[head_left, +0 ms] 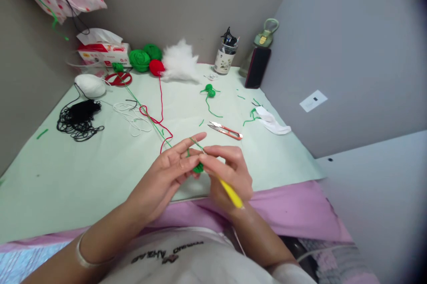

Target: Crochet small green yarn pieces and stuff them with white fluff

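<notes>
Between thumb and fingers, my left hand (170,166) pinches a small green crochet piece (199,168), its index finger stretched out with green yarn (196,142) over it. My right hand (230,170) grips a crochet hook (231,192) by its yellow handle. The hook's thin metal end points up and left, by the yarn above the piece. Part of the piece is hidden behind my fingers. A green strand runs from my left hand toward the back left of the table. Just beyond my hands lie thread snips (227,131) with orange handles.
Green yarn balls (139,60), a red ball (156,67), white stuffing (180,61) and a tissue box (105,52) line the back. Black yarn (80,117) and a white ball (90,85) lie left. A phone (258,68) leans on a bottle (265,37); a pen cup (226,58) stands nearby.
</notes>
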Motion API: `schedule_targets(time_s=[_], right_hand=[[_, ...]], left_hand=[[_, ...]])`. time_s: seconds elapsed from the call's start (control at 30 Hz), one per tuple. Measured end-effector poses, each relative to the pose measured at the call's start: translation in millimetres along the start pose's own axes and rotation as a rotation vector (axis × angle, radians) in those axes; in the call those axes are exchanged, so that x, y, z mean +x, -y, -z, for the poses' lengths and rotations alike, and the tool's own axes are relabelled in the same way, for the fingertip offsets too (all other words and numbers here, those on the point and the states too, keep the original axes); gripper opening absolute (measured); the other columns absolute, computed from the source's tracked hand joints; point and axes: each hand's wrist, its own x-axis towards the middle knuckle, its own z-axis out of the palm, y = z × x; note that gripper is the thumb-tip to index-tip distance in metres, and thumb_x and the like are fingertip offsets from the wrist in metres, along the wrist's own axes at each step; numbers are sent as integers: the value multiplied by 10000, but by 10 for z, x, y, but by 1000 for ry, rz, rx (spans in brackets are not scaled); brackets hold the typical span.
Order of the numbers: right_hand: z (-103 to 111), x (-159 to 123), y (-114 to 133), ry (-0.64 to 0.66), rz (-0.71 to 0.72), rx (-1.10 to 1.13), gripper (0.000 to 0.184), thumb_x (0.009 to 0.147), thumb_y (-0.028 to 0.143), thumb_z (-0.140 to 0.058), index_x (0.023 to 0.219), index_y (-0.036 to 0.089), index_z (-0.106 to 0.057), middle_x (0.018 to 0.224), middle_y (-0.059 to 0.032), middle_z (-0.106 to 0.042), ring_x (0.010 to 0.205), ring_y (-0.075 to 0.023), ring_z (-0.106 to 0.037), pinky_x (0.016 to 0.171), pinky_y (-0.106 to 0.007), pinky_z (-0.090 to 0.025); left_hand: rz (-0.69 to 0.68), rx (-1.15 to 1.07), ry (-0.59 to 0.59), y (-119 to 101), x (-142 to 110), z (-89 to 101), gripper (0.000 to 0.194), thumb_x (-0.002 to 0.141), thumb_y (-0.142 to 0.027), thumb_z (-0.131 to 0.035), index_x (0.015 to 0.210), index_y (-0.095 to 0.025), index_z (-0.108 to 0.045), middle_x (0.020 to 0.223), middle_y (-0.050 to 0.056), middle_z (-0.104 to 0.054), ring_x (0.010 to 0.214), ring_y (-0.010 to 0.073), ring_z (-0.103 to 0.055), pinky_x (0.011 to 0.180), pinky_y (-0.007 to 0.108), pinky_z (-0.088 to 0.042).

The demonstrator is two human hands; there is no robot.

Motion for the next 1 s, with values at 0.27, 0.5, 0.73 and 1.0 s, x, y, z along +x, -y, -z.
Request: schedule_targets(time_s=[0.27,0.5,0.73,1.0], right_hand=[[87,300,-8,-56,-557,546,225,998,408,-680,909,217,-760,807,-34,-762,555,-141,-669,477,-282,-577],[-29,334,31,-4,-201,185,149,1008,208,-666,1027,273,-799,929,-44,-777,871,-189,-734,738,-343,-629],[38,890,-261,-145,-209,36,135,1000,228,-661,966,251,-790,914,-35,-750,768,-165,-677,645,-308,-571],[45,1441,-964,79,-717,419,288,935,479,-680,934,191,-668,866,-69,-799,790,-182,-737,779,-343,-603]], left_hand=[[12,-69,64,-152,57,86,354,844,-300,-841,1182,-199,-818,871,15,-595,778,124,-508,717,235,-464],[-86,90,69,-135,39,-5,249,825,-252,-856,829,-219,-609,816,-30,-571,774,136,-494,732,272,-393],[145,240,300,-268,138,69,272,800,-311,-852,1038,-237,-743,878,-6,-627,761,144,-533,739,290,-400],[66,130,151,-713,483,247,172,801,-343,-876,821,-192,-796,799,9,-588,660,116,-511,670,246,-513]])
